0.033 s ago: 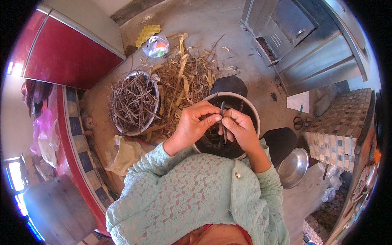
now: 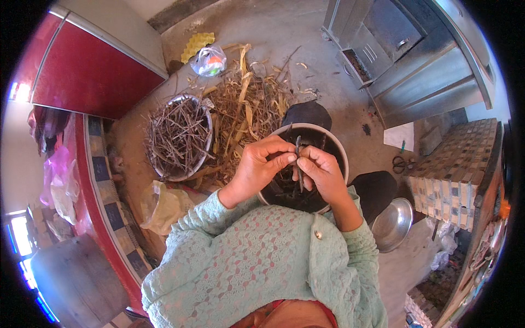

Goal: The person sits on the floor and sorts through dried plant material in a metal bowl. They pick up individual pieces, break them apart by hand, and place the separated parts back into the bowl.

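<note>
A slim, dark, stick-like piece [image 2: 298, 144] is pinched upright between my two hands; its exact kind is unclear. My left hand [image 2: 258, 165] grips it from the left with thumb and fingertips. From the right, my right hand [image 2: 324, 170] has its thumb and fingers closed around it. Both hands are over a round pail [image 2: 345, 158] with a pale rim and a dark inside. Some dark thin pieces show in the pail, partly hidden by my hands.
Left of the pail stands a basin [image 2: 210, 121] heaped with brown twigs [image 2: 178, 134]. Dry husks and stalks [image 2: 246, 104] lie beyond. A cream plastic bag [image 2: 164, 210] is near my left elbow. A metal bowl [image 2: 395, 227] and scissors [image 2: 400, 164] are at right, near a metal stove [image 2: 421, 82].
</note>
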Motion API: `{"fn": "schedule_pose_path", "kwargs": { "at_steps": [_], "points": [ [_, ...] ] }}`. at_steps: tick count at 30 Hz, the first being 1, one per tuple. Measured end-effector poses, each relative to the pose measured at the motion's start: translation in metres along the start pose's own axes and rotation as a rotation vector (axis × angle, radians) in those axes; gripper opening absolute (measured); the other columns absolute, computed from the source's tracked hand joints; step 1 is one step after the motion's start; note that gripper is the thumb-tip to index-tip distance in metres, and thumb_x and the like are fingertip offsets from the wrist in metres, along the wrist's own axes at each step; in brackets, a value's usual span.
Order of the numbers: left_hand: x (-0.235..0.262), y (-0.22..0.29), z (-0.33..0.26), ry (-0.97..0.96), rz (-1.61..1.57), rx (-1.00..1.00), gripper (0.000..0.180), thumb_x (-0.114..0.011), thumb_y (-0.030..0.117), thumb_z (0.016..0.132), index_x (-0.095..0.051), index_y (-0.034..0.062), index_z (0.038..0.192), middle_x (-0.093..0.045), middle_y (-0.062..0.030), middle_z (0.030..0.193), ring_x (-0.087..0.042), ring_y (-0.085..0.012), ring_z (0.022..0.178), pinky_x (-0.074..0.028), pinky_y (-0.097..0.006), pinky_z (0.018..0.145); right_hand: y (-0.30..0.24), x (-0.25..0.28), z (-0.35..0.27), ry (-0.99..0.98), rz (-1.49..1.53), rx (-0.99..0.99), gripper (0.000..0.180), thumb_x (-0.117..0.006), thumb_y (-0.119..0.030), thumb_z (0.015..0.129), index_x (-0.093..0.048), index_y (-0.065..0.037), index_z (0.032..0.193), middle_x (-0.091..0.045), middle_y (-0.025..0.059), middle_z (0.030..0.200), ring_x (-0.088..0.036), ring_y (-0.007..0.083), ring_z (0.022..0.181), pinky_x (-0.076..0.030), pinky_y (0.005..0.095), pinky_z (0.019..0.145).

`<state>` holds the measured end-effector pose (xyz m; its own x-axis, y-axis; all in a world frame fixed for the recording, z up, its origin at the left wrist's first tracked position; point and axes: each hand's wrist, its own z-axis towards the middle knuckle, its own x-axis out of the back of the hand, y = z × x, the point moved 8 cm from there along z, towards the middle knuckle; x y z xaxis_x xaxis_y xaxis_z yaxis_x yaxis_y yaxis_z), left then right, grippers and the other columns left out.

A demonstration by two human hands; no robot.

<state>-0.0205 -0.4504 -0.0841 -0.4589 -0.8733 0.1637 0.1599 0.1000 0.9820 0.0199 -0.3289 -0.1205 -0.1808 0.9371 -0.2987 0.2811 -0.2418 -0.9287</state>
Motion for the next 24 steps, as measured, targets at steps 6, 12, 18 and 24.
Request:
{"fn": "schedule_pose_path", "kwargs": {
  "at_steps": [6, 12, 18, 24],
  "points": [
    [-0.001, -0.011, -0.003, 0.027, -0.183, 0.096, 0.010, -0.065, 0.006, 0.085, -0.062, -0.0016, 0.091, -0.059, -0.0016, 0.085, -0.053, -0.0071, 0.078, -0.045, -0.022, 0.067, -0.007, -0.003, -0.005, 0.179, -0.110, 0.104, 0.010, -0.057, -0.011, 0.091, -0.056, -0.001, 0.089, -0.057, 0.0014, 0.068, -0.051, 0.0057, 0.049, -0.040, 0.0202, 0.044],
    [-0.007, -0.016, -0.007, -0.041, -0.051, 0.119, 0.008, -0.063, 0.005, 0.086, -0.059, -0.0011, 0.090, -0.058, 0.0014, 0.079, -0.052, -0.0032, 0.069, -0.044, -0.019, 0.060, -0.018, -0.001, -0.009, 0.217, -0.418, 0.250, 0.009, -0.062, -0.007, 0.086, -0.057, -0.001, 0.084, -0.055, 0.0034, 0.065, -0.053, 0.0081, 0.051, -0.041, 0.0225, 0.046],
    [-0.010, 0.000, -0.004, -0.089, 0.019, 0.086, 0.007, -0.062, 0.005, 0.087, -0.057, -0.0008, 0.087, -0.058, 0.0020, 0.072, -0.053, -0.0027, 0.067, -0.045, -0.019, 0.059, -0.025, -0.001, -0.014, 0.193, -0.568, 0.346, 0.010, -0.064, -0.006, 0.084, -0.055, -0.001, 0.083, -0.054, 0.0050, 0.066, -0.053, 0.0092, 0.053, -0.041, 0.0229, 0.048],
    [-0.012, -0.011, -0.003, -0.121, -0.140, 0.172, 0.004, -0.060, 0.002, 0.087, -0.058, -0.0014, 0.087, -0.062, -0.0009, 0.075, -0.058, -0.0051, 0.069, -0.050, -0.021, 0.063, -0.014, 0.006, -0.010, 0.216, -0.230, 0.158, 0.012, -0.066, -0.001, 0.080, -0.054, -0.001, 0.079, -0.053, -0.0001, 0.067, -0.051, 0.0049, 0.058, -0.041, 0.0194, 0.052]
  ]
}}
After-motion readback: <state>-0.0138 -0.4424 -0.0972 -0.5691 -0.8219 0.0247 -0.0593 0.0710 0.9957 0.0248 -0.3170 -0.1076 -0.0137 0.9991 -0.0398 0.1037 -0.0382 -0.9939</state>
